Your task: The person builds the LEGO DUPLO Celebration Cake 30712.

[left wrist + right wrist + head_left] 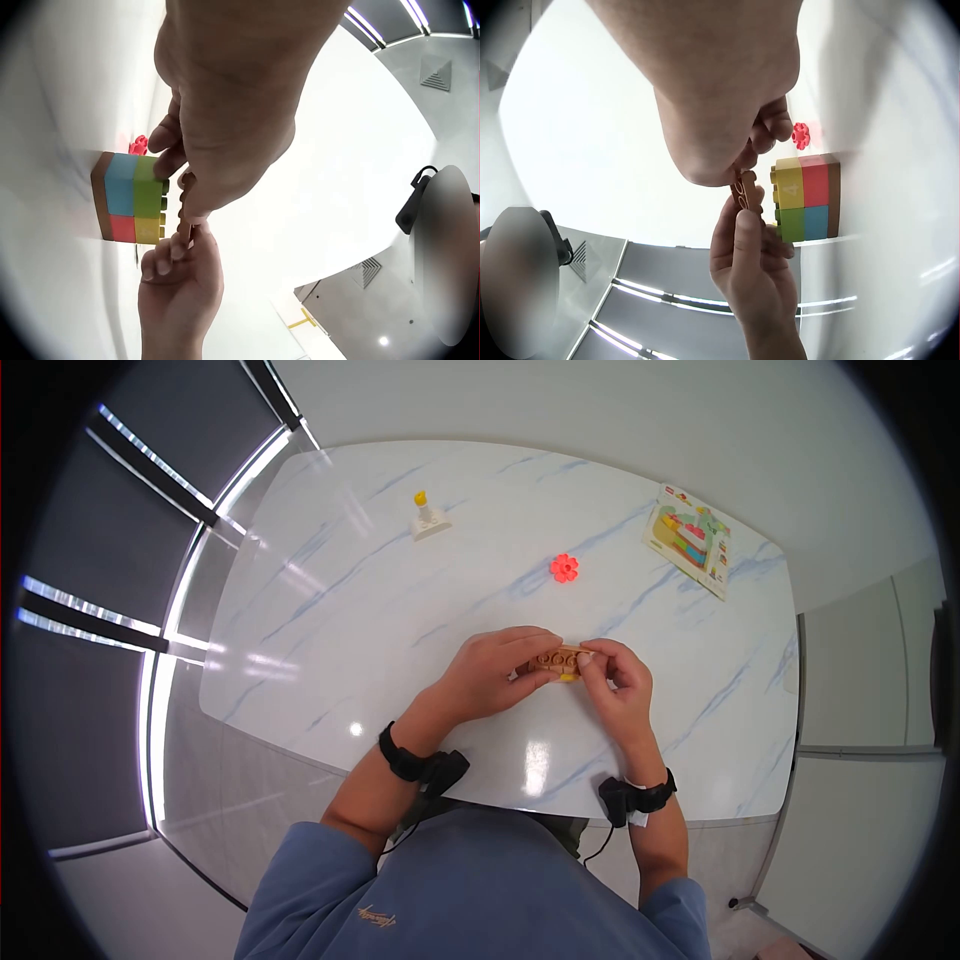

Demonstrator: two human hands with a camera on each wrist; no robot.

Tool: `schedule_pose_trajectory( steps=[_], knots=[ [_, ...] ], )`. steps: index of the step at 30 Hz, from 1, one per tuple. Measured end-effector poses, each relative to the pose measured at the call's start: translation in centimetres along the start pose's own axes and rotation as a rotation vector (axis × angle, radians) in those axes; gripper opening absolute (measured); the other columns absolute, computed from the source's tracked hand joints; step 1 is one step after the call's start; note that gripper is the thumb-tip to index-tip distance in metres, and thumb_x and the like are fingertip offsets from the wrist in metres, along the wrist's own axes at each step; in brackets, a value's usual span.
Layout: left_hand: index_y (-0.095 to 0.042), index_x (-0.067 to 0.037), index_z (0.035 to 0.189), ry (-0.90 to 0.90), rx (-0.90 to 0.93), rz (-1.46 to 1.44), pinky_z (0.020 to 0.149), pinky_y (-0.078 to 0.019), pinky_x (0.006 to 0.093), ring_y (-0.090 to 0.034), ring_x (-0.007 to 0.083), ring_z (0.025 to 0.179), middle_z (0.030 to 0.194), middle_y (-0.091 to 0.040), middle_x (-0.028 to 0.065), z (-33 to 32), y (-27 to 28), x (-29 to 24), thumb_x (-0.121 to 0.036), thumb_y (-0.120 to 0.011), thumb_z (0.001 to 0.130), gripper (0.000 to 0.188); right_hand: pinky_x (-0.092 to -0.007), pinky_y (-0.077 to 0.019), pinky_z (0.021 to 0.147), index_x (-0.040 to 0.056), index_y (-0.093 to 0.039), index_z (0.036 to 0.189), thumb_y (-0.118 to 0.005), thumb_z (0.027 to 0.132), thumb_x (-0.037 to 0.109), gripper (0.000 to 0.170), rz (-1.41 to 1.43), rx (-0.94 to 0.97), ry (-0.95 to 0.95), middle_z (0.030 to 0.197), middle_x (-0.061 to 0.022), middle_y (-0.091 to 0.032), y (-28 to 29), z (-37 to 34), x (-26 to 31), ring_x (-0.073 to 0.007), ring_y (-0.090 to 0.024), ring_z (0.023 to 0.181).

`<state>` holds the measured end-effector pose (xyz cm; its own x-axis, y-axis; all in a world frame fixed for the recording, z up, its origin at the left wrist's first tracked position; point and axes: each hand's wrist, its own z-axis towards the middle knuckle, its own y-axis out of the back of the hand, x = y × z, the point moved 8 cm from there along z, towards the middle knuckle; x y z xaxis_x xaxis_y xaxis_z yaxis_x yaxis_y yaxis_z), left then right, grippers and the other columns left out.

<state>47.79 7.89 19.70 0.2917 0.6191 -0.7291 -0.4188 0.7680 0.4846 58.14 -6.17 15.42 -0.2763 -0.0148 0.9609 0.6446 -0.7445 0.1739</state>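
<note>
Brown brick (558,659) partly behind the hands (500,670) (622,685)

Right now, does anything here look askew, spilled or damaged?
Nothing stands out: no visible spill or damage. The left hand and right hand hold a brown piece above the aligned block stack, and the yellow-topped white piece stands upright.

Both forearms (372,800) extend forward, left grip (497,672) beside right grip (619,685), fingers (528,647) bent.

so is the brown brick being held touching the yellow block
Apart: the right wrist view shows a gap between the held brown brick and the studded yellow block.
</note>
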Motion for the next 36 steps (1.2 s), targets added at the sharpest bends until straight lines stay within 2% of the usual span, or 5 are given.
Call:
schedule_pose_trajectory(
  steps=[7, 13, 18, 22, 36],
  knots=[
    [-0.069, -0.003, 0.111, 0.094, -0.053, -0.16, 0.067, -0.0545, 0.027, -0.065, 0.0146, 0.077, 0.11, -0.07, 0.0096, -0.2, 0.7, 0.9, -0.004, -0.072, 0.085, 0.027, -0.0216, -0.0492, 0.067, -0.0013, -0.063, 0.11, -0.065, 0.093, 0.003, 0.018, -0.186, -0.04, 0.212, 0.089, -0.0031, -0.064, 0.3, 0.1, 1.7, -0.0082, -0.061, 0.075],
    [-0.069, -0.002, 0.103, 0.106, -0.069, -0.17, 0.073, -0.0554, 0.0269, -0.067, 0.0152, 0.083, 0.113, -0.07, 0.0102, -0.2, 0.8, 1.2, 0.001, -0.068, 0.086, 0.018, -0.0215, -0.0481, 0.064, -0.0012, -0.063, 0.107, -0.069, 0.089, 0.003, 0.019, -0.209, -0.009, 0.28, 0.089, -0.0042, -0.064, -0.1, 0.1, 2.7, -0.0084, -0.058, 0.072],
    [-0.068, -0.003, 0.097, 0.113, -0.017, -0.131, 0.072, -0.0553, 0.0286, -0.066, 0.0171, 0.084, 0.114, -0.068, 0.0091, -0.3, 0.6, 0.5, 0.001, -0.068, 0.083, 0.014, -0.0229, -0.0446, 0.058, 0.001, -0.062, 0.097, -0.072, 0.086, 0.004, 0.015, -0.181, -0.008, 0.233, 0.083, -0.0035, -0.061, -0.1, 0.1, 1.9, -0.0096, -0.054, 0.066],
    [-0.068, -0.003, 0.101, 0.067, -0.007, -0.104, 0.071, -0.0536, 0.0266, -0.064, 0.0141, 0.08, 0.116, -0.067, 0.0092, -0.3, 0.3, 0.5, 0.005, -0.071, 0.079, 0.023, -0.0235, -0.0421, 0.055, 0.0022, -0.061, 0.09, -0.073, 0.084, 0.005, 0.014, -0.177, 0.0, 0.199, 0.077, -0.0024, -0.059, -0.1, 0.2, 1.6, -0.0096, -0.051, 0.06],
    [-0.066, -0.007, 0.11, 0.14, 0.17, -0.115, 0.065, -0.051, 0.0275, -0.061, 0.0156, 0.077, 0.103, -0.067, 0.0048, -0.7, -0.9, 0.9, -0.001, -0.073, 0.079, 0.032, -0.0212, -0.04, 0.055, 0.0027, -0.059, 0.085, -0.071, 0.086, 0.003, 0.012, -0.087, 0.066, 0.092, 0.076, 0.0005, -0.055, -0.6, 0.1, 1.1, -0.0053, -0.048, 0.06]
  ],
)
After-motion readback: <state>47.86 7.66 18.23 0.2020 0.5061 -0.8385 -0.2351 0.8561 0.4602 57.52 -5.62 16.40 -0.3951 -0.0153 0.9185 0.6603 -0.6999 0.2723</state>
